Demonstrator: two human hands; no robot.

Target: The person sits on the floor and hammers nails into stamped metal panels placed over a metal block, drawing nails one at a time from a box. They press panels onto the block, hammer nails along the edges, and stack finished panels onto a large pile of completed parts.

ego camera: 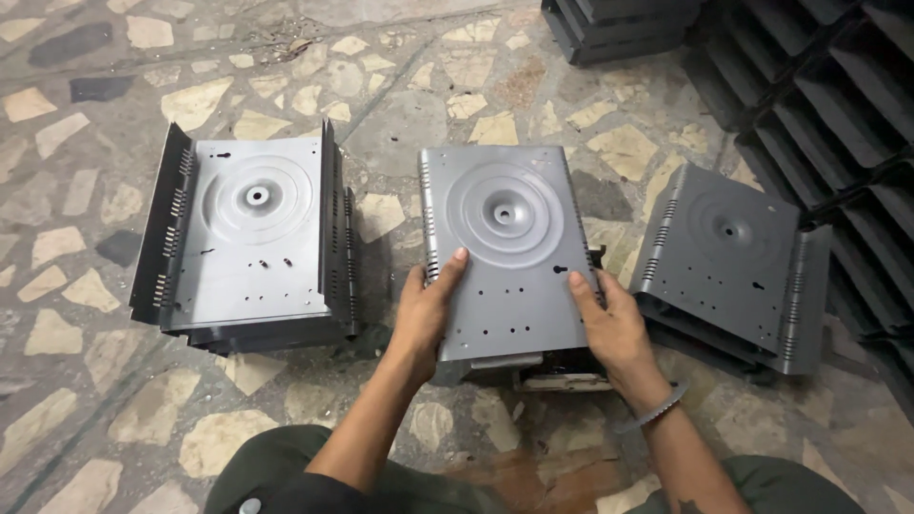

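Observation:
I hold a grey stamped metal panel [506, 252] with a round embossed ring and side vent slots, flat side up, over the stone floor. My left hand [426, 309] grips its lower left edge, thumb on top. My right hand [609, 328], with a bangle at the wrist, grips its lower right edge. Under the panel, part of another dark piece and a pale object show. A stack of similar panels [249, 238] with upturned sides lies to the left. Another tilted stack [728, 262] lies to the right.
The floor [95, 381] is irregular stone mosaic. Rows of dark stacked metal parts [838, 105] fill the right edge and a further pile [619, 29] sits at the top. My knees in dark green trousers [276, 471] are at the bottom.

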